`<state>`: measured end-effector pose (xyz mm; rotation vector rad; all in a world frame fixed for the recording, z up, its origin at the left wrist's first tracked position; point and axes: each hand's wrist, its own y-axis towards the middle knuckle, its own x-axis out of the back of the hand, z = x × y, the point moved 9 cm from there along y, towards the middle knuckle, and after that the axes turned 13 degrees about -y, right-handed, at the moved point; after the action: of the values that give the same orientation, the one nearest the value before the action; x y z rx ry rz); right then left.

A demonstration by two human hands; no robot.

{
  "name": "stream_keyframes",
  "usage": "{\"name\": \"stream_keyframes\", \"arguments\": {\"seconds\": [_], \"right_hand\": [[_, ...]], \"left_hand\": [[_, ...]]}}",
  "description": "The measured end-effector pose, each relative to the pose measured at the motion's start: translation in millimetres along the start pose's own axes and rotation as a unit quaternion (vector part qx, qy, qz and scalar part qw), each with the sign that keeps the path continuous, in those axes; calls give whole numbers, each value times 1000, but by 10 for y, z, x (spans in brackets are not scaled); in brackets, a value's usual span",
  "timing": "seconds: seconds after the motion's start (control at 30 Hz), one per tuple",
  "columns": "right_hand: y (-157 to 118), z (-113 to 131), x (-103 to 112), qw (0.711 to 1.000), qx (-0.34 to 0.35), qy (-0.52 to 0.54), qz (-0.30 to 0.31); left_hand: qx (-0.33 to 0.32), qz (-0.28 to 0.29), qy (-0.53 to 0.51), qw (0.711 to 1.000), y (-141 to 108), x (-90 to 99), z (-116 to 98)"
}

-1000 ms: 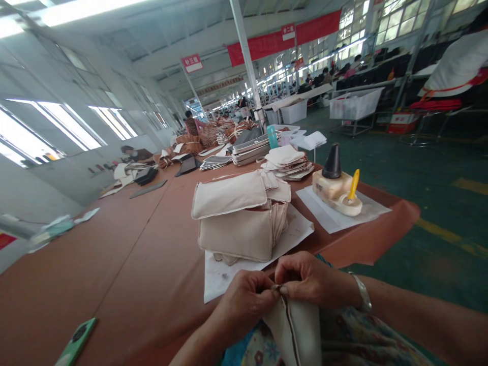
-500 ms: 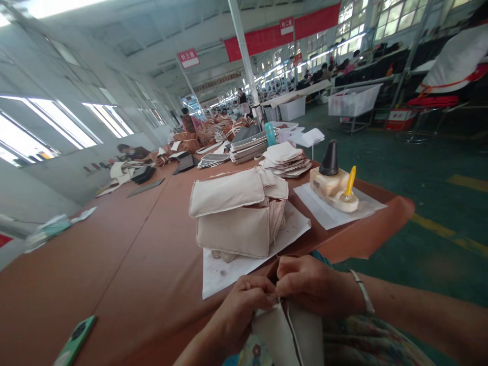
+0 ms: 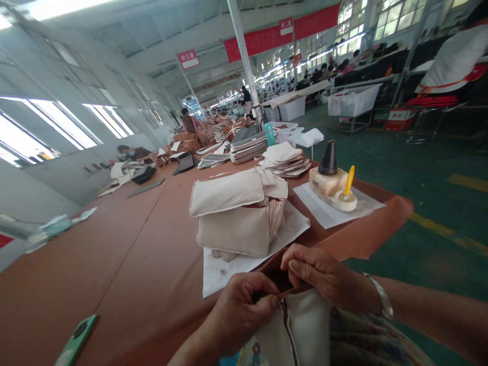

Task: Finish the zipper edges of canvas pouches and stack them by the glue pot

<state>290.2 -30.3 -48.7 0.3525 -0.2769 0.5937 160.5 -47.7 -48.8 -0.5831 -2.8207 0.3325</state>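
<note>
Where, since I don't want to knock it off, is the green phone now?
In the head view, the green phone lies at lower left on the brown table cover, beside its seam and left of the left hand.

Illumination is moderate and cool: daylight enters through the left windows (image 3: 61, 122), which are overexposed to white, supplemented by a ceiling tube light (image 3: 64, 6) with glare at the upper left. Soft, diffuse shadows fall beneath the stacked pieces on the desk (image 3: 125, 239). Wide-angle distortion stretches the frame edges; distant background detail is soft, and the hands render slightly soft.
</note>
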Motion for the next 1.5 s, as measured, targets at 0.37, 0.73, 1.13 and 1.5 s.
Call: {"name": "stream_keyframes", "arguments": {"seconds": [0.37,0.73,1.13,1.5], "right_hand": [[132,88,-171,986,46,-65,148],[258,151,-146,974,31,16,225],[256,-219,-211,969,-117,160,146],[148,-337,-355,911,-222,326,120]], "left_hand": [[-90,-33,102,990,-94,-7,-289],[-74,-53,85,992,1,74,-186],[-220,-91,107,965,-209,242,-279],[-387,-126,375,833,-404,-50,-525]]}}
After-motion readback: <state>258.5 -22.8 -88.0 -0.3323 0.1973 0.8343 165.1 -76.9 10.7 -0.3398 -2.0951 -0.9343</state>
